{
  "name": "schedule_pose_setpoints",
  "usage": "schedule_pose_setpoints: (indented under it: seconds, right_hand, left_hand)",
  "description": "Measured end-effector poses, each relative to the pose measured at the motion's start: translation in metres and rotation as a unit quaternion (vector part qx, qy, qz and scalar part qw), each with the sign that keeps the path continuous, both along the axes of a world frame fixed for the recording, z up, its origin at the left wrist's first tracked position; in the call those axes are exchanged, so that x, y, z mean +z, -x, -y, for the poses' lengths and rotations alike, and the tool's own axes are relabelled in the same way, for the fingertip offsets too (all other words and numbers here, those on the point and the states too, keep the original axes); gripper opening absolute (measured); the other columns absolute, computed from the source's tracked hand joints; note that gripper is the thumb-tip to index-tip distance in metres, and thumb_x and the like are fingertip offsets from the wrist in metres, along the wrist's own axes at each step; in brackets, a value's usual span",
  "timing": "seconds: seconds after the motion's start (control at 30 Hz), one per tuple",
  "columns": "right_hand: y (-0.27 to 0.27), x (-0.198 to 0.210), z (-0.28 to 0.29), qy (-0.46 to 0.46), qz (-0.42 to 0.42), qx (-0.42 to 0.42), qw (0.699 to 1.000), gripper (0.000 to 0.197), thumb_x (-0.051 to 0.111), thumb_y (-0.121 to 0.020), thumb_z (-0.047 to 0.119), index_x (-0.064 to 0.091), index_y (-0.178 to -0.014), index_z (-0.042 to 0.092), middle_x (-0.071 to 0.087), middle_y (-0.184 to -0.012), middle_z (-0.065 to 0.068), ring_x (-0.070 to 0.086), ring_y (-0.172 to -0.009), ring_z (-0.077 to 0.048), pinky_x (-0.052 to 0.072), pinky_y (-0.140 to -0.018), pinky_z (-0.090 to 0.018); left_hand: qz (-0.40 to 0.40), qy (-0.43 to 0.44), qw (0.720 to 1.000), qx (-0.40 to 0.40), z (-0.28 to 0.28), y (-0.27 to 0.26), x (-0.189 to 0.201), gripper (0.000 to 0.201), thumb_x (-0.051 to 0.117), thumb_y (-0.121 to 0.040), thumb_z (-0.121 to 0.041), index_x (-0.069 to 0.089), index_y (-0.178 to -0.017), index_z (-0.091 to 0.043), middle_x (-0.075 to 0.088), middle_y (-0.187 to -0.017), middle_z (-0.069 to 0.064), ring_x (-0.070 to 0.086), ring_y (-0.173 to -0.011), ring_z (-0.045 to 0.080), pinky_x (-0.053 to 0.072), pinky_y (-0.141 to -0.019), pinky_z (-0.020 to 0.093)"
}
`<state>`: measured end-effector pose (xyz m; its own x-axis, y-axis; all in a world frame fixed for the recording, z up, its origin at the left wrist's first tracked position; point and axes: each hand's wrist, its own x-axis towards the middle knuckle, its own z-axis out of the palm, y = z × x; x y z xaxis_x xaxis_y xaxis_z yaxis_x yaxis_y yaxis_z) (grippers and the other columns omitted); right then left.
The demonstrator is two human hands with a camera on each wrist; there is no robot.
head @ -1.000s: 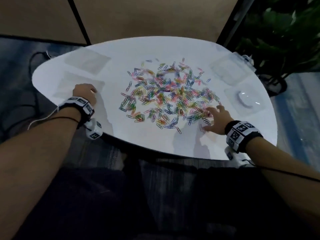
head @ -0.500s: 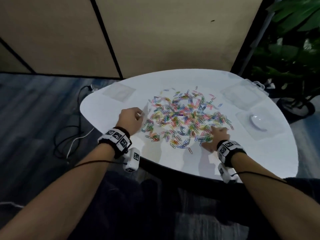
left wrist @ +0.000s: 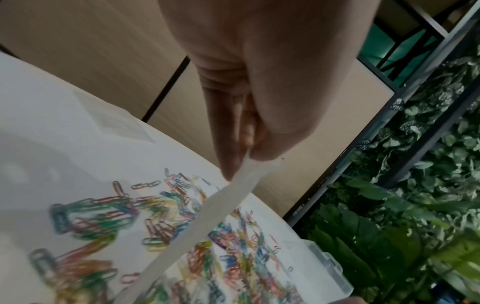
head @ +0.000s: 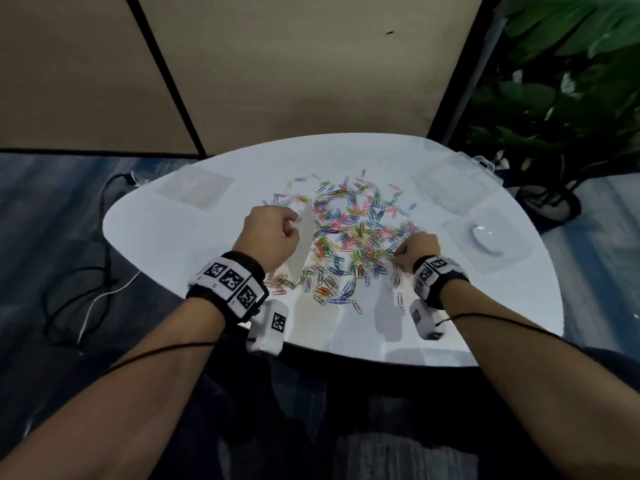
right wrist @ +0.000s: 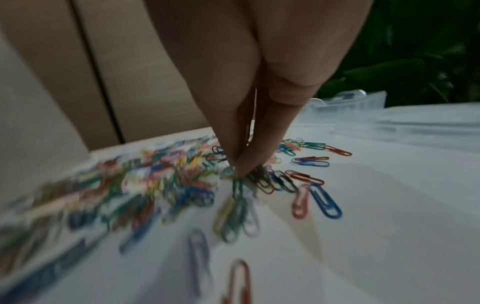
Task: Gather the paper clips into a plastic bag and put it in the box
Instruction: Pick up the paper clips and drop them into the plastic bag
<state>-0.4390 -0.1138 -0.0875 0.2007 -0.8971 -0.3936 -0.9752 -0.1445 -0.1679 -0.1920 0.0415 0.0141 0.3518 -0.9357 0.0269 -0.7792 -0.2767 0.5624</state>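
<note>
Dim indoor light. The glossy white oval worktop (head: 346, 161) glares palely, with soft hand shadows. Wide-angle bending at edges. Wrist views show motion-blurred coloured paper clips (right wrist: 130, 185).

Coloured paper clips (head: 353, 244) are lying scattered in a loose heap across the white table, spreading between the left hand (head: 272, 237) and the right hand (head: 417, 249), with a few strays nearer the person than both. A clear plastic bag (head: 300, 249) is hanging flat and edge-on from the left hand's pinching fingers (left wrist: 228, 156), drooping just right of that hand over the heap's left edge. The clear box (head: 452, 187) is sitting beyond the right hand, well apart from it.
</note>
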Motion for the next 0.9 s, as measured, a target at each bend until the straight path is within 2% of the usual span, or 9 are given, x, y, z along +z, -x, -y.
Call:
schedule_pose_setpoints:
  seconds: [0.03, 0.07, 0.13, 0.2, 0.3, 0.4, 0.6, 0.73, 0.9]
  right_hand:
    - [0.003, 0.004, 0.004, -0.011, 0.051, -0.037, 0.998, 0.018, 0.07, -0.083, 0.016, 0.077, -0.09, 0.002, 0.076, -0.088, -0.007, 0.07, -0.078, -0.022, 0.058, -0.075, -0.027]
    - [0.005, 0.012, 0.008, -0.028, 0.113, -0.084, 0.99, 0.008, 0.075, -0.078, 0.015, 0.081, -0.083, 0.011, 0.077, -0.085, -0.004, 0.071, -0.077, -0.017, 0.059, -0.077, -0.027]
    - [0.007, 0.032, 0.013, -0.066, 0.253, -0.167, 0.951, 0.003, 0.082, -0.074, 0.01, 0.08, -0.075, 0.01, 0.078, -0.081, -0.006, 0.073, -0.077, -0.018, 0.06, -0.083, -0.032]
    - [0.002, 0.062, 0.011, -0.116, 0.395, -0.225, 0.883, 0.005, 0.081, -0.075, 0.003, 0.077, -0.079, 0.003, 0.077, -0.086, -0.015, 0.074, -0.078, -0.025, 0.06, -0.085, -0.036]
    - [-0.014, 0.102, -0.005, -0.192, 0.577, -0.233, 0.759, 0.022, 0.071, -0.082, -0.005, 0.068, -0.103, -0.012, 0.072, -0.103, -0.022, 0.073, -0.08, -0.021, 0.061, -0.077, -0.026]
    - [-0.036, 0.114, -0.022, -0.267, 0.632, -0.223, 0.693, 0.027, 0.066, -0.086, -0.006, 0.064, -0.112, -0.011, 0.072, -0.102, -0.017, 0.074, -0.085, -0.019, 0.06, -0.074, -0.02]
    - [-0.073, 0.096, -0.043, -0.3, 0.642, -0.252, 0.659, 0.021, 0.063, -0.087, -0.01, 0.063, -0.108, -0.012, 0.07, -0.1, -0.02, 0.07, -0.085, -0.02, 0.06, -0.076, -0.022]
    - [-0.07, 0.093, -0.032, -0.269, 0.624, -0.257, 0.687, 0.022, 0.064, -0.087, -0.009, 0.062, -0.109, -0.011, 0.067, -0.109, -0.025, 0.071, -0.086, -0.024, 0.061, -0.074, -0.024]
    - [-0.06, 0.094, -0.023, -0.294, 0.605, -0.239, 0.701, 0.021, 0.058, -0.09, -0.01, 0.065, -0.109, -0.009, 0.069, -0.109, -0.026, 0.07, -0.094, -0.028, 0.061, -0.078, -0.026]
  left_hand:
    - [0.0, -0.003, 1.0, 0.003, 0.007, -0.001, 0.002, 0.028, 0.061, -0.087, -0.014, 0.073, -0.112, -0.014, 0.073, -0.087, 0.004, 0.064, -0.082, 0.019, 0.047, -0.081, 0.022]
    - [-0.005, -0.005, 1.0, 0.008, 0.012, -0.003, 0.004, 0.027, 0.061, -0.087, -0.015, 0.074, -0.111, -0.014, 0.073, -0.087, 0.004, 0.063, -0.082, 0.018, 0.046, -0.08, 0.022]
    - [-0.019, -0.006, 1.0, 0.014, 0.021, -0.004, 0.005, 0.027, 0.061, -0.087, -0.015, 0.074, -0.112, -0.014, 0.073, -0.09, 0.005, 0.064, -0.082, 0.019, 0.043, -0.078, 0.021]
    - [-0.02, -0.014, 1.0, -0.001, 0.028, 0.0, 0.006, 0.029, 0.06, -0.088, -0.014, 0.073, -0.114, -0.012, 0.073, -0.094, 0.007, 0.066, -0.086, 0.023, 0.047, -0.079, 0.023]
    - [-0.042, -0.037, 0.998, -0.019, 0.035, 0.015, 0.004, 0.033, 0.057, -0.091, -0.014, 0.07, -0.121, -0.009, 0.071, -0.11, 0.009, 0.068, -0.098, 0.025, 0.053, -0.088, 0.028]
    - [-0.042, -0.048, 0.997, -0.043, 0.04, 0.033, 0.002, 0.031, 0.057, -0.092, -0.012, 0.07, -0.12, -0.008, 0.072, -0.112, 0.012, 0.068, -0.103, 0.027, 0.054, -0.093, 0.032]
    - [-0.035, -0.057, 0.997, -0.044, 0.051, 0.05, 0.0, 0.021, 0.058, -0.089, -0.009, 0.075, -0.1, -0.012, 0.062, -0.077, 0.004, 0.067, -0.081, 0.026, 0.052, -0.071, 0.028]
    - [-0.051, -0.049, 0.997, -0.023, 0.06, 0.054, -0.001, 0.028, 0.054, -0.089, -0.005, 0.076, -0.103, -0.013, 0.069, -0.083, 0.009, 0.067, -0.08, 0.028, 0.05, -0.064, 0.028]
    - [-0.081, 0.015, 0.997, 0.008, 0.067, 0.061, -0.001, 0.027, 0.054, -0.095, -0.008, 0.074, -0.112, -0.01, 0.072, -0.105, 0.009, 0.064, -0.08, 0.019, 0.049, -0.074, 0.023]
